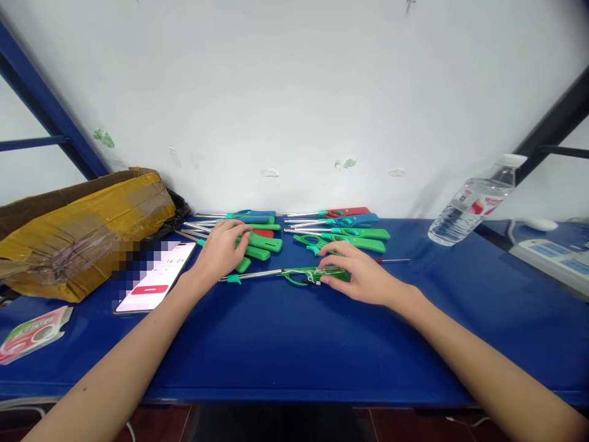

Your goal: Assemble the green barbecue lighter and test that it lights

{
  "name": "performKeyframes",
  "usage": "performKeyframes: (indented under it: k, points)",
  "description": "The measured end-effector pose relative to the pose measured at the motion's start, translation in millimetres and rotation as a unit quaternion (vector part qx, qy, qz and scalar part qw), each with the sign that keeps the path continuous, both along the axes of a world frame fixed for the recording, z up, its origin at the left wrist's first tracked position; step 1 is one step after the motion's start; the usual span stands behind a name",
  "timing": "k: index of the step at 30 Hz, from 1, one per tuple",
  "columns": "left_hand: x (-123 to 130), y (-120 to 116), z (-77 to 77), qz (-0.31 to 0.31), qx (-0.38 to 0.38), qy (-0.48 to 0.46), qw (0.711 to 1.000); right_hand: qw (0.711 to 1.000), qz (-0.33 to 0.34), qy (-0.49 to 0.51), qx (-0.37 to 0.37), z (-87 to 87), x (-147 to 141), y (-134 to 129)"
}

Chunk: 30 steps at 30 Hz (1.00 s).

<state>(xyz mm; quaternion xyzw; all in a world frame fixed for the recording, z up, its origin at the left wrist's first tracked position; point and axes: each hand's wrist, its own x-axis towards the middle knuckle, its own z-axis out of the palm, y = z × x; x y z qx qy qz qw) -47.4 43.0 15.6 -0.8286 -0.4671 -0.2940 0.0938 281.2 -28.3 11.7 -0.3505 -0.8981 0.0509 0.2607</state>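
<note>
An opened long-nosed gas lighter (pixel 288 272) lies across the blue table, its metal tube pointing left and its green handle showing inner parts. My right hand (pixel 363 273) is closed on the handle end, thumb below and fingers above. A small teal piece (pixel 313 248) is just beyond my right fingertips. My left hand (pixel 225 248) is over the left pile of lighters, thumb and fingers closed on a green lighter casing half (pixel 264 241) with slots in it. Part of the pile is hidden under this hand. A teal nozzle piece (pixel 234 279) sits at the tube's left end.
More lighters (pixel 354 220) in red, blue and green lie in a right-hand row by the wall. A thin screwdriver (pixel 393 261) is right of them. A tilted-looking water bottle (pixel 473 202), a power strip (pixel 552 261), a phone (pixel 159 276), a taped carton (pixel 87 233) and a card (pixel 34 334) surround the area.
</note>
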Motion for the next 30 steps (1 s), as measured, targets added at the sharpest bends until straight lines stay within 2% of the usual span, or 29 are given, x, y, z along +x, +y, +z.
performKeyframes:
  k: [3,6,8,12,15,18,22,27,30]
  points:
    - [-2,3,-2.9,0.015,-0.010,-0.004,1.000,0.997,-0.059,0.016,0.042,-0.1,12,10]
    - [4,0,-3.4,0.002,-0.014,-0.006,1.000,0.988,-0.133,0.034,0.074,-2.0,29,23]
    - [10,-6,-2.3,-0.028,-0.015,-0.002,1.000,0.982,-0.167,0.034,0.084,-4.1,40,31]
    - [23,-20,1.4,-0.126,-0.035,0.037,0.991,0.975,-0.206,0.033,0.080,-8.2,52,39]
    - [30,-28,2.6,-0.157,-0.049,0.048,0.985,0.981,-0.179,0.020,0.072,-10.3,42,38]
    - [36,-33,0.8,-0.170,-0.056,0.058,0.982,0.993,-0.106,-0.030,0.030,-13.4,20,34]
    - [43,-36,-3.3,-0.178,-0.045,0.045,0.982,0.994,-0.086,-0.068,-0.025,-18.5,-4,27]
    - [48,-37,-7.6,-0.186,-0.044,0.024,0.981,0.995,-0.068,-0.051,-0.054,-15.8,-7,23]
    - [50,-36,-10.1,-0.187,-0.042,0.021,0.981,0.996,-0.059,-0.051,-0.043,-11.3,-7,26]
